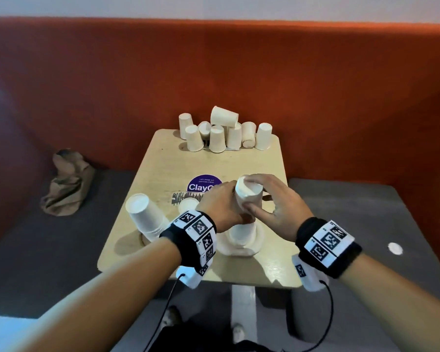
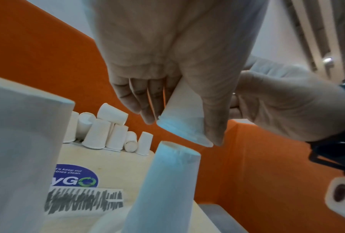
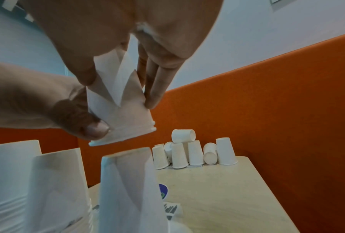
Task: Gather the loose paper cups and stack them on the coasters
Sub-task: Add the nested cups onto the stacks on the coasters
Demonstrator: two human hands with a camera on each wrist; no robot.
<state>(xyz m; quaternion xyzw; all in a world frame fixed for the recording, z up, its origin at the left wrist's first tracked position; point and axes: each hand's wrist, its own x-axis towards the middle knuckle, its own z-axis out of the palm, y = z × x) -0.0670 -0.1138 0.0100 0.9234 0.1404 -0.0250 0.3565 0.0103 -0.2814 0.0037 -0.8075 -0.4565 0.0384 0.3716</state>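
Near the table's (image 1: 262,158) front edge, both hands, left hand (image 1: 220,207) and right hand (image 1: 277,207), pinch an inverted paper cup (image 1: 247,193); light, crushable, hold sidewalls gently.

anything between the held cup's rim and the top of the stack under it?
Nothing: in the right wrist view, open air separates the held cup from the stack. Both hands, left hand and right hand, grip it.
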